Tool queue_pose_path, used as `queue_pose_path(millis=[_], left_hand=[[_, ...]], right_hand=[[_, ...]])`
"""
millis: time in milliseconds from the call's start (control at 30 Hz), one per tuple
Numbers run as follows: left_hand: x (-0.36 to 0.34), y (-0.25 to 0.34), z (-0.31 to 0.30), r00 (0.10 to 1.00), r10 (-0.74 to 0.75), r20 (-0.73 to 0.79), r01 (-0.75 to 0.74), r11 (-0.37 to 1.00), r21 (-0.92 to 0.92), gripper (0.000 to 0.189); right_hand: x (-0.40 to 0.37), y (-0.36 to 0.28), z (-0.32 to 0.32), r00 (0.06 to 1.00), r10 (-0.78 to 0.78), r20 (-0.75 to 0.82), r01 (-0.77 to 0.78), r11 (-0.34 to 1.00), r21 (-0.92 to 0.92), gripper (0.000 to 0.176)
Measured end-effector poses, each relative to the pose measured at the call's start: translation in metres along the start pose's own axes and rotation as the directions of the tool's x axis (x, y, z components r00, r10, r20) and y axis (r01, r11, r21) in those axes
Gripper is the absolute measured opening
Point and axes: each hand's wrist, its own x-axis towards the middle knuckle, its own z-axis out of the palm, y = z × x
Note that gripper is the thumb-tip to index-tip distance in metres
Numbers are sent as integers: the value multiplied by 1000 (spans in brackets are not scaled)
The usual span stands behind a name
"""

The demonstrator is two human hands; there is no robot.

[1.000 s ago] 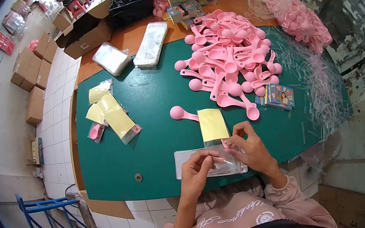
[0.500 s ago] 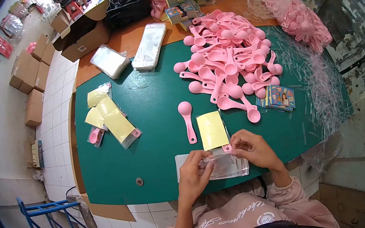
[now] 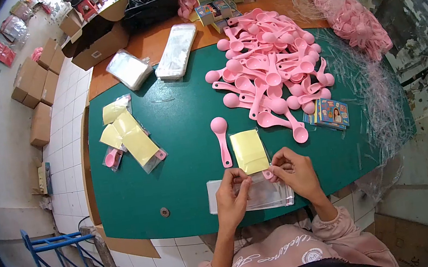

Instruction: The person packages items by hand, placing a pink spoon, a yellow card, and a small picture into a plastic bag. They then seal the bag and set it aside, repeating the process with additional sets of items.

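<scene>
Between my hands is a clear plastic bag with a yellow card [image 3: 249, 152] in it, and a pink spoon handle [image 3: 267, 174] shows at its lower right corner. My left hand [image 3: 233, 194] pinches the bag's near edge on the left. On the right, my right hand [image 3: 296, 172] pinches the same edge beside the handle end. Under both hands lies a stack of clear plastic bags [image 3: 265, 197]. A single pink measuring spoon [image 3: 222, 140] rests just left of the yellow card.
A big heap of pink spoons [image 3: 269, 58] covers the back right, with picture cards [image 3: 333, 112] below it. Filled bags [image 3: 130, 133] lie at left. Two bag stacks [image 3: 176, 52] stand at the back. Plastic scraps [image 3: 383, 106] line the right edge.
My left hand has shifted up and right along the bag's edge, its fingers now pinched closer in. My right hand has moved slightly up. The bag stays in nearly the same place.
</scene>
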Motion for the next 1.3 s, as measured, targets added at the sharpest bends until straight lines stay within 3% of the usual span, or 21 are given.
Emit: queue_pose_path(millis=[67, 133, 167, 300, 333, 367, 400, 433, 467, 500, 533, 567, 600, 667, 767, 800, 833, 967, 1033, 1233, 1300], left_hand=[[0, 5, -6, 996, -57, 68, 63, 994, -92, 18], [-1, 27, -16, 997, -51, 49, 49, 998, 37, 22], [2, 31, -26, 1000, 2, 8, -3, 997, 73, 26], [21, 41, -81, 930, 228, -287, -162, 958, 236, 34], [30, 40, -91, 833, 417, -364, -235, 861, 450, 33], [32, 43, -91, 832, 420, -362, -238, 860, 452, 33], [33, 50, -89, 726, 606, -324, -37, 505, 862, 32], [33, 55, -88, 646, 744, -172, 244, 12, 970, 32], [32, 57, -81, 725, 682, -100, -3, 148, 989, 22], [31, 52, -74, 827, 561, 44, -253, 302, 919, 17], [29, 48, -62, 864, 451, 222, -443, 473, 762, 12], [23, 49, -43, 865, 377, 332, -495, 534, 685, 10], [19, 41, -28, 863, 271, 427, -506, 467, 726, 15], [19, 27, -4, 727, 405, 555, -676, 279, 682, 27], [28, 21, 12, 748, 389, 537, -648, 254, 718, 28], [34, 17, 10, 742, 378, 554, -669, 372, 643, 23], [39, 18, 9, 742, 380, 552, -669, 373, 643, 23], [46, 23, 5, 766, 234, 599, -616, 534, 579, 18], [45, 24, 3, 781, 219, 584, -582, 594, 556, 16], [41, 28, 0, 785, 281, 552, -595, 588, 547, 15], [43, 26, 0, 747, 478, 462, -649, 674, 352, 15]], right_hand=[[-1, -4, -3, 999, -46, 25, 48, 994, -96, 13], [2, -7, -8, 986, -168, 4, 164, 958, -234, 13], [4, -9, -10, 958, -288, -2, 267, 890, -369, 14], [22, -22, -17, 959, -274, 72, 277, 853, -443, 15], [32, -21, -15, 888, -423, 183, 454, 734, -505, 19], [42, -19, -11, 783, -543, 302, 610, 581, -539, 23], [53, -19, -2, 782, -547, 298, 611, 581, -538, 23], [64, -19, 9, 678, -584, 447, 723, 419, -549, 25], [74, -18, 18, 560, -584, 587, 812, 247, -528, 26], [81, -13, 25, 564, -586, 583, 809, 250, -532, 26], [88, -7, 31, 467, -605, 645, 860, 141, -491, 25], [95, -3, 34, 363, -610, 704, 897, 26, -440, 24], [100, -1, 31, 355, -589, 726, 900, 4, -437, 18], [101, -4, 20, 373, -620, 690, 897, 50, -439, 21], [83, -18, -2, 453, -686, 570, 874, 218, -433, 18], [70, -29, -7, 617, -708, 344, 782, 502, -370, 16], [60, -34, -13, 764, -634, 118, 643, 732, -226, 20], [35, -26, -44, 668, -744, -3, 700, 630, -336, 31], [16, -22, -44, 786, -587, -194, 548, 807, -220, 35], [1, -13, -46, 829, -497, -257, 483, 867, -122, 32], [-2, -13, -45, 820, -506, -268, 488, 862, -135, 30]])
